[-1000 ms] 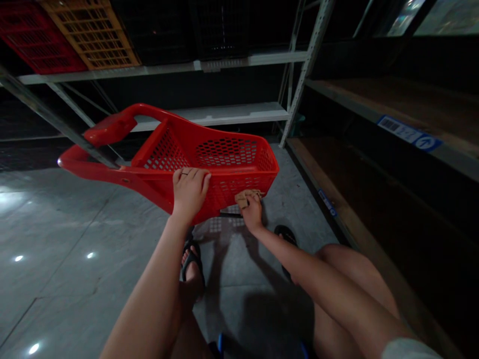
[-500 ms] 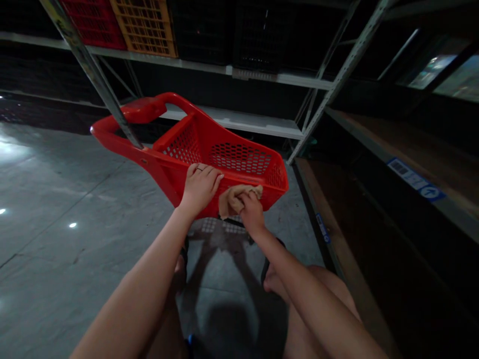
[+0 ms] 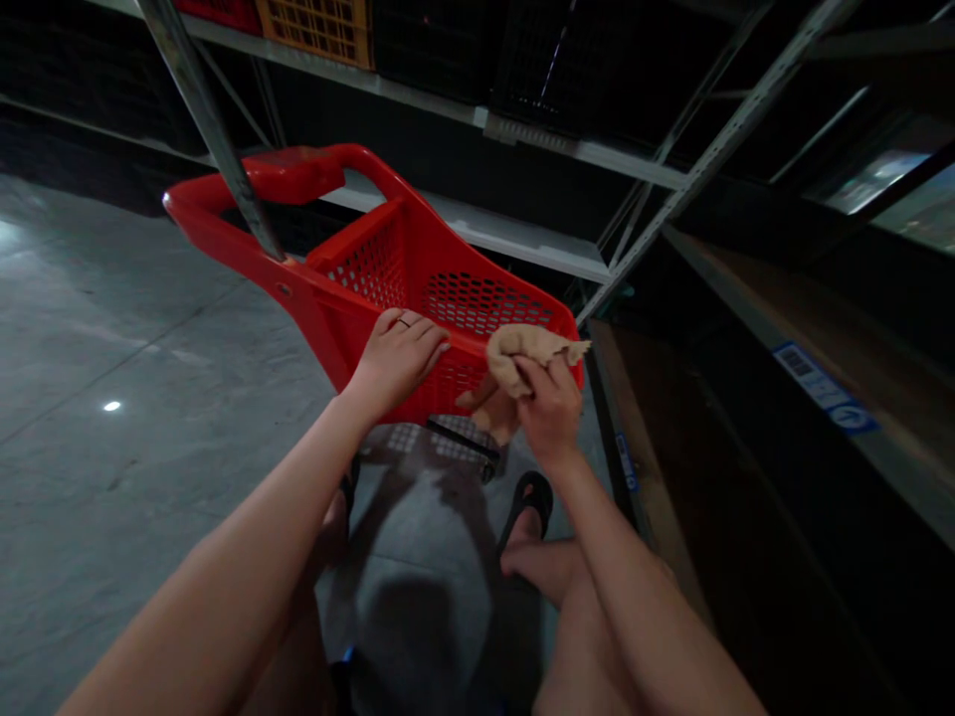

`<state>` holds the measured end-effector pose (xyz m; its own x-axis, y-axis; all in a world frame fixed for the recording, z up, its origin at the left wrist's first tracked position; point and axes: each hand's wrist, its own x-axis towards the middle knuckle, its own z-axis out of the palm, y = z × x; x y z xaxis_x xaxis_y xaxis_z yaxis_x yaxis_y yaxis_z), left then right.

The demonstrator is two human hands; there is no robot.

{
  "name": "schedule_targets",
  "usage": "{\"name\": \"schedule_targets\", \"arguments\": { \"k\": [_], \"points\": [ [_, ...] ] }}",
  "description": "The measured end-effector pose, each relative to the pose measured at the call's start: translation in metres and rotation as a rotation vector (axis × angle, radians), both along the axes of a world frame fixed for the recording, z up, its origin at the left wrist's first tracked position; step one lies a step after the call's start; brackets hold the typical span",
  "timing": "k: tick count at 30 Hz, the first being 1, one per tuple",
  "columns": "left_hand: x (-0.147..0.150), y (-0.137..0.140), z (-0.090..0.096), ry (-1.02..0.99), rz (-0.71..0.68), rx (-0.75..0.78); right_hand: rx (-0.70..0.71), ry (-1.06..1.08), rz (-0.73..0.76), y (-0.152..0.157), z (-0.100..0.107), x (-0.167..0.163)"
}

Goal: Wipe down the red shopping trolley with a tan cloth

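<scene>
A red plastic shopping cart (image 3: 343,298) with perforated walls stands before me, its handle at the upper left. My left hand (image 3: 399,353) is closed over the near rim of its basket, the fingertips hooked inward. A tan cloth (image 3: 522,358), bunched and partly hanging down, is gripped in my right hand (image 3: 552,403). This hand is at the near rim by the cart's right end. Part of the cloth covers the rim there, and whether it presses on the plastic I cannot tell.
Behind the cart runs a metal rack (image 3: 537,244) with a yellow crate (image 3: 320,25) on its upper shelf. A slanting metal post (image 3: 216,119) passes in front of the handle. Wooden-edged shelves with a blue label (image 3: 825,388) line the right. My sandalled foot (image 3: 529,507) is below.
My right hand has moved right and slightly up with the cloth, from the cart's outer side to the rim near its right end. My left hand keeps its hold on the rim.
</scene>
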<state>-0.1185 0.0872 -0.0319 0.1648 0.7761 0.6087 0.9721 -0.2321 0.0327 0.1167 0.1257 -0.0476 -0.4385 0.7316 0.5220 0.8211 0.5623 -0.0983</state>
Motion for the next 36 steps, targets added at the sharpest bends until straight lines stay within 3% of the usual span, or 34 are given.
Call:
{"name": "schedule_targets", "arguments": {
  "k": [2, 5, 7, 9, 12, 15, 21, 23, 26, 30, 32, 36],
  "points": [
    [0.001, -0.001, 0.000, -0.006, 0.006, 0.001, 0.030, 0.009, -0.100, 0.008, 0.002, 0.015],
    [0.001, -0.002, 0.000, -0.039, 0.020, 0.004, -0.024, -0.140, -0.180, 0.013, -0.017, 0.023],
    [0.001, -0.002, 0.000, -0.066, 0.017, 0.005, -0.076, -0.302, -0.124, 0.013, -0.036, 0.023],
    [0.001, -0.002, 0.000, -0.083, 0.014, 0.010, -0.149, -0.477, 0.021, 0.009, -0.053, 0.022],
    [-0.001, 0.000, -0.002, -0.079, 0.017, 0.025, -0.286, -0.605, 0.106, -0.001, -0.066, 0.024],
    [-0.003, 0.002, -0.005, -0.066, 0.021, 0.041, -0.327, -0.501, 0.032, -0.009, -0.055, 0.032],
    [-0.006, 0.003, -0.009, -0.055, 0.031, 0.048, -0.044, 0.028, -0.086, 0.001, -0.005, 0.063],
    [-0.006, 0.004, -0.009, -0.049, 0.038, 0.044, -0.008, 0.106, -0.143, 0.008, -0.005, 0.064],
    [-0.004, 0.004, -0.009, -0.045, 0.053, 0.042, -0.017, 0.070, -0.204, 0.009, -0.022, 0.053],
    [0.000, 0.006, -0.008, -0.064, 0.069, 0.019, -0.090, -0.163, -0.082, 0.000, -0.042, 0.032],
    [0.004, 0.007, -0.006, -0.072, 0.085, 0.007, -0.095, -0.180, -0.006, -0.002, -0.040, 0.026],
    [0.011, 0.007, -0.001, -0.047, 0.083, -0.017, -0.069, 0.084, -0.016, -0.002, -0.023, 0.014]
  ]
}}
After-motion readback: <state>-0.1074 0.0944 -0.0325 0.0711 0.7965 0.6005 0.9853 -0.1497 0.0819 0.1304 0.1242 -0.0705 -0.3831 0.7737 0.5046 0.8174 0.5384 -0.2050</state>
